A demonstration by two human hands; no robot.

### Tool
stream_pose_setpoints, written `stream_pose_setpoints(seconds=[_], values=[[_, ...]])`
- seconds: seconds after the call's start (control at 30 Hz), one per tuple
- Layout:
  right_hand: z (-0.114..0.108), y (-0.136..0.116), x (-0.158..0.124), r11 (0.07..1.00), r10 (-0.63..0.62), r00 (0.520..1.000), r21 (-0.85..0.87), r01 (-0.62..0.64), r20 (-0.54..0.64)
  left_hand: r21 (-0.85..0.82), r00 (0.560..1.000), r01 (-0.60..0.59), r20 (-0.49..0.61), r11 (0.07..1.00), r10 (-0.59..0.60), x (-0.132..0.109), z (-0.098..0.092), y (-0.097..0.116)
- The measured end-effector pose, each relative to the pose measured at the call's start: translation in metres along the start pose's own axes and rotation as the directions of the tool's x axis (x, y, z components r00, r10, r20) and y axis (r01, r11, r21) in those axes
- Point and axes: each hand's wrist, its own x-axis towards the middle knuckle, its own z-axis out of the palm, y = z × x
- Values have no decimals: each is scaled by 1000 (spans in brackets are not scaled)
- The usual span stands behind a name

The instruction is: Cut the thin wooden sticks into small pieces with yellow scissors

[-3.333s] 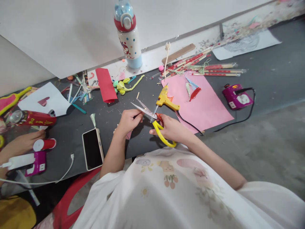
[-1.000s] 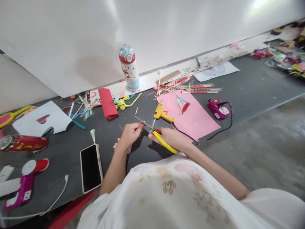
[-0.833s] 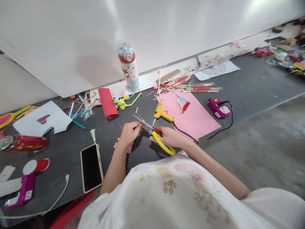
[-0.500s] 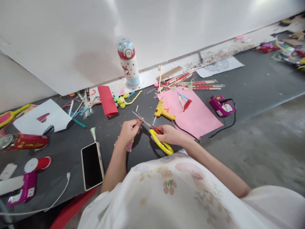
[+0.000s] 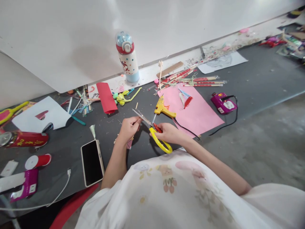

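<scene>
My right hand (image 5: 168, 133) is wrapped round a pair of scissors with yellow handles (image 5: 160, 143). The scissor blades (image 5: 143, 117) point up and left, towards my left hand (image 5: 130, 128). Its fingers are pinched together beside the blades; what they hold is too small to make out. Something small and red (image 5: 157, 128) shows at my right fingers, beside the blades' pivot. Just beyond the scissors lies a yellow glue gun (image 5: 163, 108). A pink scrap (image 5: 129, 144) with pale crumbs is partly hidden under my left wrist.
Pink paper (image 5: 202, 111) carries tassels (image 5: 187, 101). A bottle (image 5: 128, 60) stands at the back, near a red paper strip (image 5: 106, 98) and wrapped sticks (image 5: 202, 84). Left are a phone (image 5: 92, 163), a can (image 5: 26, 139) and a thread spool (image 5: 38, 161). A purple power socket (image 5: 223, 104) sits right.
The camera view has shifted slightly. Both hands and the scissors keep almost the same pose.
</scene>
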Motion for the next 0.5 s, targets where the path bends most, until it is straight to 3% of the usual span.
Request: stream_pose_setpoints(seconds=[0.17, 0.5], values=[[0, -3, 0, 1000, -27, 1000, -7, 27, 11, 8, 998, -18, 58, 1000, 17, -1, 1, 4], [-2, -5, 0, 996, 10, 1000, -91, -11, -12, 19, 1000, 9, -23, 1000, -9, 1, 1, -3]])
